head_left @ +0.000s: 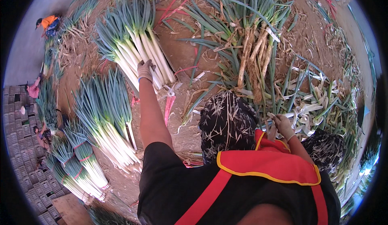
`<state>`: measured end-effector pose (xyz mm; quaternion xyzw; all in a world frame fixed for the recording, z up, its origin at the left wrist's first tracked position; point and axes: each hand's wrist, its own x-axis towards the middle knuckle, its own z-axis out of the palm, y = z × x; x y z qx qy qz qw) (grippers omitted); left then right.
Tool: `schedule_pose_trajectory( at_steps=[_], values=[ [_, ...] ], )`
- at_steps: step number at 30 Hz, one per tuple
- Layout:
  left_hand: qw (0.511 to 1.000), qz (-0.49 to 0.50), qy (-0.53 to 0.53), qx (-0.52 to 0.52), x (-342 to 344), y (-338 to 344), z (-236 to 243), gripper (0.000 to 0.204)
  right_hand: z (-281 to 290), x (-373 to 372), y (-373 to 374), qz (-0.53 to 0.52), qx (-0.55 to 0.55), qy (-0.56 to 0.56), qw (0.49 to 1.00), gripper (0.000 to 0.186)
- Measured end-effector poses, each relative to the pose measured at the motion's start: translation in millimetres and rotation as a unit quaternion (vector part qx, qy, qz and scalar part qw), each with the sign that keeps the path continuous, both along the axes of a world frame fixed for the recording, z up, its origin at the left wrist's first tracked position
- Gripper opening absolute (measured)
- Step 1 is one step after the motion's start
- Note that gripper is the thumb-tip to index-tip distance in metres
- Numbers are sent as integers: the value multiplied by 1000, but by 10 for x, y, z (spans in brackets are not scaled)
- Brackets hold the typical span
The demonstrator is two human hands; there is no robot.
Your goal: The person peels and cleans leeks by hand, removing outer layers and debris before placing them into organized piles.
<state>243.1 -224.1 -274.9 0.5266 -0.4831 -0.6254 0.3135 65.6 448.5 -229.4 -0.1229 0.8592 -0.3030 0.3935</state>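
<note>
My left hand (146, 71), in a pale work glove, reaches forward with its fingers curled over the white stems of a pile of cleaned long green onions (142, 41). Their leaves point away from me. By my right knee, my gloved right hand (284, 128) is closed beside stripped leaves and skins (311, 108); what its fingers hold is too small to name. Ahead of it lies a heap of uncleaned green onions (254, 49), with brown, dirty stems and roots toward me.
A second cleaned pile (106, 120) lies to the left. Nearer me are several tied onion bundles (83, 162). Red plastic ribbon (169, 107) lies on the brown ground. Other people, one in orange (49, 23), are at the far left, near grey paving blocks (24, 152).
</note>
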Motion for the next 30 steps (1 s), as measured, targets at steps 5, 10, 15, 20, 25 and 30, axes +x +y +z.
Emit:
schedule_pose_trajectory(
  at_steps=[5, 10, 15, 20, 25, 30],
  values=[
    [991, 16, 122, -44, 71, -211, 243, 42, -32, 7, 16, -46, 0, -53, 998, 36],
    [984, -27, 173, -36, 0, -322, 605, 32, -54, 32, -18, -29, 17, -41, 999, 32],
    [971, -59, -191, -127, -70, -169, 114, 52, -46, -3, -55, -11, 12, -52, 999, 33],
    [877, -152, -418, -180, -293, 155, 246, 65, 96, 54, -127, -48, 21, -60, 997, 35],
    [861, -195, -412, -226, -370, 142, 253, 64, -14, 25, -63, 11, 33, -31, 999, 36],
    [874, -231, -405, -136, -527, 10, 20, 59, 118, 65, -169, 7, 28, -26, 999, 37]
  ],
)
